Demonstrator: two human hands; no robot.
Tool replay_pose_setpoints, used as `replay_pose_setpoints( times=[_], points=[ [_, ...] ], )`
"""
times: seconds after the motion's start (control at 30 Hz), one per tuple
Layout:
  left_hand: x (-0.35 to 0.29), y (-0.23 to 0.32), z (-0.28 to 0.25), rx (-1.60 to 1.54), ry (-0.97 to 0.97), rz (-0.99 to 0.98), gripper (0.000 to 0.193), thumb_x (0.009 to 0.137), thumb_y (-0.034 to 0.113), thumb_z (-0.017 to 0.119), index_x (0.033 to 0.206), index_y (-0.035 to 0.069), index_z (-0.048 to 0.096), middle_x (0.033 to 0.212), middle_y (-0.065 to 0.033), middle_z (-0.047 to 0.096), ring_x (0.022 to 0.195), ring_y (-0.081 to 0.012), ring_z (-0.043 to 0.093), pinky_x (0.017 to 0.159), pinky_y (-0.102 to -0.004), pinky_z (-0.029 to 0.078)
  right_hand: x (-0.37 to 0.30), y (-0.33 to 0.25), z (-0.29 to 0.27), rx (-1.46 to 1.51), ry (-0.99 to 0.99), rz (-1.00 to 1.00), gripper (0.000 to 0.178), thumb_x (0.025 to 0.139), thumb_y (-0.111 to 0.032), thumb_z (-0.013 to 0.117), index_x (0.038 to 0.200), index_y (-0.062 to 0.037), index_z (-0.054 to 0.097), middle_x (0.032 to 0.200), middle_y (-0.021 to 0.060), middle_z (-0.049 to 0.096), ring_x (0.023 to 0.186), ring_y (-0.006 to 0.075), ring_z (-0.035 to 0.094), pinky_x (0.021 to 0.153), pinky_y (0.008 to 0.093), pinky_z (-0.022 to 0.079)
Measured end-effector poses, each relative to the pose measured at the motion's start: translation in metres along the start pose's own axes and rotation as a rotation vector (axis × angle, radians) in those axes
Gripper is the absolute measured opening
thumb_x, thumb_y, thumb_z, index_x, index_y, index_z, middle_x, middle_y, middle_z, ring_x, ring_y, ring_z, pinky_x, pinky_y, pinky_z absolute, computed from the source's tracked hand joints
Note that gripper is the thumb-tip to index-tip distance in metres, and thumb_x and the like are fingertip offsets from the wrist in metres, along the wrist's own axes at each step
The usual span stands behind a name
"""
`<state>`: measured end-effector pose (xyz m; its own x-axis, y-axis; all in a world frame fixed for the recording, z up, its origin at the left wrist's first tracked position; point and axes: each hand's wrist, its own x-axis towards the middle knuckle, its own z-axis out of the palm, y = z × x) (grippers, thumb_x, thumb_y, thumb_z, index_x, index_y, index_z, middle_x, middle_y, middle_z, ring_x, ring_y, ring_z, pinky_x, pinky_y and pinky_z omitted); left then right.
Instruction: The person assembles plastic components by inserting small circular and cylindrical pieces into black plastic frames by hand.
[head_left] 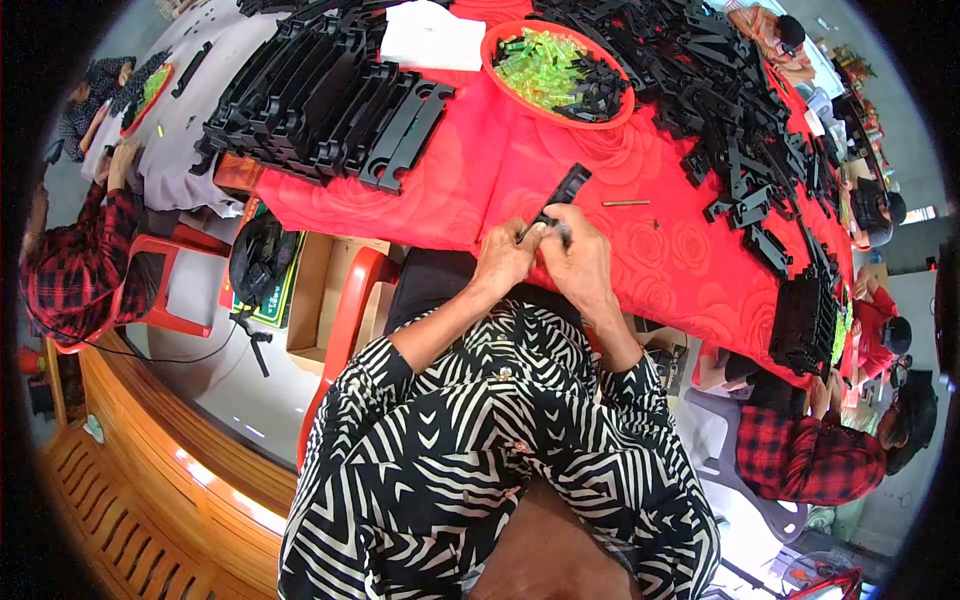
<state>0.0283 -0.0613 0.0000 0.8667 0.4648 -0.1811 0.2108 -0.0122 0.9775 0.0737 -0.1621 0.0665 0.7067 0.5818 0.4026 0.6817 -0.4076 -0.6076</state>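
Note:
A long black plastic part (pixel 568 188) is held over the near edge of the red-covered table, slanting up to the right. My left hand (pixel 507 257) is closed round its lower end. My right hand (pixel 577 252) is closed on the same part, thumb and fingers close to the left hand's fingertips. Whether a smaller piece sits between the fingers is hidden. Beyond my hands stands a red round tray (pixel 489 72) holding yellow-green clear pieces (pixel 540 66) and small black pieces (pixel 597 92).
Black plastic parts stand in a row (pixel 330 100) at the left of the red tablecloth (pixel 460 190); a big loose heap (pixel 720 110) covers the right. A white sheet (pixel 432 36) and thin brown stick (pixel 626 203) lie there too. People sit at both sides, one in a checked shirt (pixel 820 455).

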Motion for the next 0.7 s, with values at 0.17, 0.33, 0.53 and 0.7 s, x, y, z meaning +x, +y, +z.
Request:
replay_pose_setpoints(
  times=[0.17, 0.33, 0.53, 0.7],
  points=[
    [-0.021, 0.027, -0.005, -0.218, -0.128, -0.183, 0.028, 0.089, 0.028, 0.05, 0.073, 0.005, 0.053, 0.049, 0.0007, 0.046, 0.037, -0.0068, 0.038, 0.035, -0.0229, 0.029, 0.007, -0.005, -0.02, 0.191, 0.331, 0.066, 0.029, 0.074, -0.001, 0.054, 0.103, 0.0, 0.052, 0.077, 0.0094, 0.053, 0.062, 0.0152, 0.05, 0.058, 0.0278, 0.043],
    [-0.031, 0.031, 0.001, -0.271, -0.202, -0.136, 0.034, 0.087, 0.03, 0.053, 0.064, 0.004, 0.05, 0.045, -0.0001, 0.044, 0.034, -0.0075, 0.038, 0.032, -0.0243, 0.029, 0.025, 0.016, -0.028, -0.076, 0.557, -0.058, 0.028, 0.079, -0.008, 0.051, 0.105, 0.0021, 0.05, 0.083, 0.0091, 0.053, 0.069, 0.0174, 0.052, 0.065, 0.0278, 0.043],
    [-0.035, 0.027, -0.003, -0.297, -0.252, -0.139, 0.038, 0.087, 0.034, 0.053, 0.063, 0.005, 0.049, 0.045, -0.0001, 0.044, 0.034, -0.007, 0.039, 0.032, -0.0235, 0.029, 0.019, 0.016, -0.024, 0.948, 0.156, 0.433, 0.023, 0.084, -0.013, 0.04, 0.097, 0.0015, 0.053, 0.083, 0.0095, 0.059, 0.067, 0.0165, 0.054, 0.064, 0.0284, 0.046],
    [-0.038, 0.029, -0.003, -0.164, -0.289, -0.084, 0.04, 0.086, 0.036, 0.053, 0.063, 0.004, 0.049, 0.046, -0.0009, 0.046, 0.035, -0.0077, 0.042, 0.033, -0.0247, 0.032, 0.021, 0.012, -0.019, 1.32, 0.268, 0.429, 0.015, 0.083, -0.013, 0.042, 0.084, -0.002, 0.052, 0.074, 0.0074, 0.056, 0.06, 0.0145, 0.053, 0.057, 0.0292, 0.047]
  ],
)
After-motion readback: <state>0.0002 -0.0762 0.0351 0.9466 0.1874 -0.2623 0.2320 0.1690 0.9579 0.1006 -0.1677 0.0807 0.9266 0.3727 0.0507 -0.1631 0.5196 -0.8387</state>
